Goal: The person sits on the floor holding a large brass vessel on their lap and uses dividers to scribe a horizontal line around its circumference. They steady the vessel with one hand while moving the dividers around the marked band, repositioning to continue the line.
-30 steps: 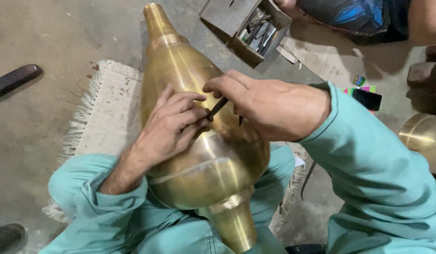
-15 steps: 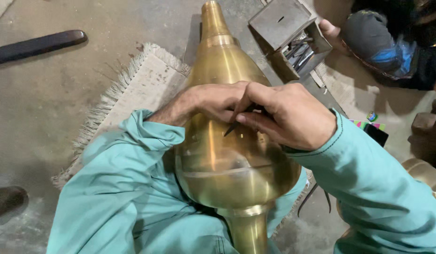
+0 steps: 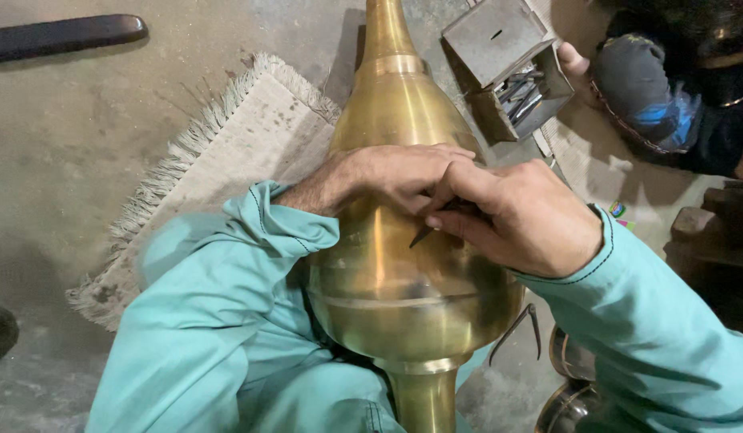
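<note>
A large brass finial-shaped vessel point(image 3: 403, 281) lies across my lap, its narrow neck pointing away from me. My left hand point(image 3: 387, 176) rests flat on its upper shoulder, fingers curled against the metal. My right hand point(image 3: 516, 216) overlaps the left and pinches a thin dark engraving tool point(image 3: 426, 232), whose tip touches the brass surface. Both arms wear teal sleeves.
A fringed beige mat point(image 3: 235, 144) lies under the vessel on the concrete floor. An open grey metal box point(image 3: 508, 64) holding several tools sits at the upper right, with another person's hand point(image 3: 576, 60) beside it. A dark bar point(image 3: 63, 36) lies at the upper left.
The view has shifted so the vessel sits more central and upright in frame. My right hand has slid further over the left, keeping the tool on the brass.
</note>
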Tool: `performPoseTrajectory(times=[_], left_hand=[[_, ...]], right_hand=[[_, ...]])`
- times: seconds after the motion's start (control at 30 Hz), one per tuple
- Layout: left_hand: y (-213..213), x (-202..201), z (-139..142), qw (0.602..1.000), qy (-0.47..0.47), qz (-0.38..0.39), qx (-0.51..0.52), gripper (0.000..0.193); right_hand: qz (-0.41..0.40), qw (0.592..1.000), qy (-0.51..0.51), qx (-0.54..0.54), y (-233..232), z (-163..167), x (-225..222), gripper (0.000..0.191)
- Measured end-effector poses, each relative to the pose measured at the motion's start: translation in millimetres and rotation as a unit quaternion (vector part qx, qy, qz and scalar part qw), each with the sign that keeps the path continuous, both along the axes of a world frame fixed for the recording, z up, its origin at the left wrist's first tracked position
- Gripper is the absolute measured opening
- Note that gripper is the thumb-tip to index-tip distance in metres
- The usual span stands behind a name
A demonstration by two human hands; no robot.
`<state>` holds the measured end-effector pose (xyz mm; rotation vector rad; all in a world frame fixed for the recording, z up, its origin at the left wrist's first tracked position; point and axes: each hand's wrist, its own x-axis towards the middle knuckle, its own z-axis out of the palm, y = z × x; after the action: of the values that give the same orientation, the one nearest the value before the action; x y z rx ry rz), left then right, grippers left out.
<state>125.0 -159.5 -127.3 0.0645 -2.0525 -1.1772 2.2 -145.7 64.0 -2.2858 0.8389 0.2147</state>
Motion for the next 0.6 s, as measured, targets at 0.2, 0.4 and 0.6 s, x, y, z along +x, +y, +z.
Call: performPoseTrajectory(times=[0.2, 0.4, 0.6], left_hand=[[1.1, -0.7, -4.6, 0.997, 0.007, -0.014, 0.080, 0.039], [-1.3, -3.1, -3.4, 1.000, 0.019, 0.018, -0.008, 0.023], [1.9, 8.6, 19.1, 0.998, 0.037, -0.052, 0.022, 0.007]], right_hand=[[-0.057, 0.997, -0.004, -0.045, 3.7, -5.4, 2.4, 0.018], [-0.020, 0.997, -0.016, -0.079, 18.9, 3.2, 1.0, 0.018], [-0.057, 0.997, -0.021, -0.045, 27.4, 10.6, -18.1, 0.014]])
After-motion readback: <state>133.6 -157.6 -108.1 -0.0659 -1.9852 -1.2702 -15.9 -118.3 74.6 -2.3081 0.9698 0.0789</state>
